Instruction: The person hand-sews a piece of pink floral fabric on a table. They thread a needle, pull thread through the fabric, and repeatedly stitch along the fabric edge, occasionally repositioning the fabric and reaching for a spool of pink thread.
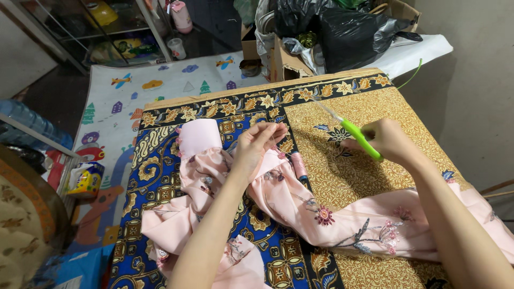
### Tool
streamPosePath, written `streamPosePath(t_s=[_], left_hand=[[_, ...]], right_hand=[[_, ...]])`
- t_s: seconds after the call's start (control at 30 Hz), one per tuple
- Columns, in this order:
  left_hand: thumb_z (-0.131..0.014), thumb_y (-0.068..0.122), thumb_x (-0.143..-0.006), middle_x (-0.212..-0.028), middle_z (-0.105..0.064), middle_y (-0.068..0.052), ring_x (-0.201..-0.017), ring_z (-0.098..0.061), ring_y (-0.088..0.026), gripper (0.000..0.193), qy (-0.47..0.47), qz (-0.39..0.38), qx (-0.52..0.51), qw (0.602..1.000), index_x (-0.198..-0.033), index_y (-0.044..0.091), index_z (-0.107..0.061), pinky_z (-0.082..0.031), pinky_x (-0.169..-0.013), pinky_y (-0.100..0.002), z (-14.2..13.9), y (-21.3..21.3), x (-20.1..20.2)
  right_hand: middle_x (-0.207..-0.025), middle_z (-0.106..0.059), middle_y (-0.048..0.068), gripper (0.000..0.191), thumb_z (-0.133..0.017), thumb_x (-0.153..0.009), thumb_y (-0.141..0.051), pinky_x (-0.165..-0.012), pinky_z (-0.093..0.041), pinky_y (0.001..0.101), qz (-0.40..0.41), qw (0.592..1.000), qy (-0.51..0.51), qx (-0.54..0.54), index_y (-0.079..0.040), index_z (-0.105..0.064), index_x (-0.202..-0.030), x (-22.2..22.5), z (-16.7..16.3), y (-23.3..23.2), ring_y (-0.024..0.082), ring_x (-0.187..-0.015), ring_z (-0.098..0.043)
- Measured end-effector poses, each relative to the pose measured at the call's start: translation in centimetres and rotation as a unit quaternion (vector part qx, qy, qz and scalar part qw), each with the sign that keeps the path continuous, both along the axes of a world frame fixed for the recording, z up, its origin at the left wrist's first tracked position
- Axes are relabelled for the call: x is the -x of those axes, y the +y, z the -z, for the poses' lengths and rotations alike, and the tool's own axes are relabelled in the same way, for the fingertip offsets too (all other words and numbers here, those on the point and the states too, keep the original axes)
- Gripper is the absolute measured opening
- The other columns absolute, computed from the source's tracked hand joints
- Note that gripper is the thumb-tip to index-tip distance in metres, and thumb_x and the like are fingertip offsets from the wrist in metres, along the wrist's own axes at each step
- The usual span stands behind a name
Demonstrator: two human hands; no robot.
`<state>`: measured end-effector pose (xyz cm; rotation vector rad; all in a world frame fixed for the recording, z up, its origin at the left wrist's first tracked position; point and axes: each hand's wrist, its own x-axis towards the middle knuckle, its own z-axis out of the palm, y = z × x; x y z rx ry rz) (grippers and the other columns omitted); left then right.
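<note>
My left hand point(256, 143) hovers over the pink embroidered fabric point(289, 206), fingertips pinched together, seemingly on a thin thread that is hard to see. My right hand point(386, 140) grips a small tool with a bright green handle point(360, 137) and a slim metal tip pointing up and left. A pink thread spool point(299, 165) lies on the fabric just right of my left hand. The pink cloth is spread in folds across a table covered with a blue and gold patterned cloth point(342, 176).
Beyond the table stand cardboard boxes point(278, 63) and black plastic bags point(342, 27). A children's play mat point(134, 91) covers the floor at left, with a yellow box point(85, 179) and a large water bottle point(27, 120) near it. A grey wall rises at right.
</note>
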<state>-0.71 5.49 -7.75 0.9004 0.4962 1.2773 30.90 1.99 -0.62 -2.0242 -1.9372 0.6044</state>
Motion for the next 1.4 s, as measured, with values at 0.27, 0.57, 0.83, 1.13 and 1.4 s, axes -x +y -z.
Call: streamPosePath(t_s=[0.27, 0.57, 0.83, 1.13, 1.4], left_hand=[[-0.068, 0.012, -0.099, -0.078, -0.053, 0.006, -0.065, -0.04, -0.003, 0.017, -0.003, -0.014, 0.02, 1.0, -0.111, -0.001, -0.07, -0.035, -0.059, -0.02, 0.0, 0.1, 0.3], [-0.07, 0.013, -0.099, -0.076, -0.05, 0.008, -0.065, -0.039, -0.002, 0.017, 0.015, -0.027, 0.016, 0.999, -0.11, 0.0, -0.073, -0.033, -0.059, -0.02, -0.1, -0.1, 0.3], [-0.07, 0.014, -0.097, -0.08, -0.059, 0.007, -0.062, -0.038, -0.001, 0.018, 0.031, -0.035, 0.011, 0.999, -0.109, 0.0, -0.073, -0.031, -0.056, -0.02, -0.1, 0.0, -0.4], [-0.074, 0.017, -0.096, -0.076, -0.056, 0.008, -0.061, -0.038, -0.004, 0.019, -0.006, 0.008, 0.017, 1.0, -0.109, 0.004, -0.075, -0.031, -0.057, -0.021, -0.8, -1.5, -2.2], [-0.075, 0.024, -0.094, -0.071, -0.056, 0.006, -0.064, -0.046, -0.006, 0.023, -0.028, 0.032, 0.046, 0.998, -0.11, 0.008, -0.076, -0.039, -0.061, -0.023, -1.9, -2.8, -2.4]], right_hand=[[-0.066, -0.068, 0.025, 0.058, -0.087, -0.075, -0.054, -0.067, -0.056, 0.0481, 0.127, 0.983, -0.102, -0.08, 0.003, -0.078, -0.087, -2.3, 2.2, 0.7, 0.037, -0.06, -0.07], [-0.077, -0.071, 0.025, 0.039, -0.085, -0.079, -0.035, -0.074, -0.057, 0.0486, 0.083, 0.973, -0.189, -0.098, 0.002, -0.078, -0.088, -3.9, 3.4, 1.1, 0.039, -0.072, -0.072], [-0.09, -0.074, 0.024, 0.032, -0.082, -0.085, -0.03, -0.073, -0.059, 0.05, 0.097, 0.961, -0.256, -0.04, 0.0, -0.077, -0.095, -3.1, 3.3, 0.8, 0.039, -0.083, -0.074], [-0.123, -0.064, 0.018, 0.032, -0.071, -0.091, -0.021, -0.09, -0.055, 0.0406, -0.096, 0.958, 0.097, -0.253, -0.006, -0.07, -0.119, 5.2, 1.2, -1.0, 0.03, -0.103, -0.067], [-0.12, -0.072, 0.007, 0.058, -0.058, -0.098, -0.027, -0.095, -0.055, 0.032, -0.207, 0.852, 0.477, 0.053, -0.008, -0.038, -0.149, 10.4, 0.8, -3.4, 0.015, -0.111, -0.068]])
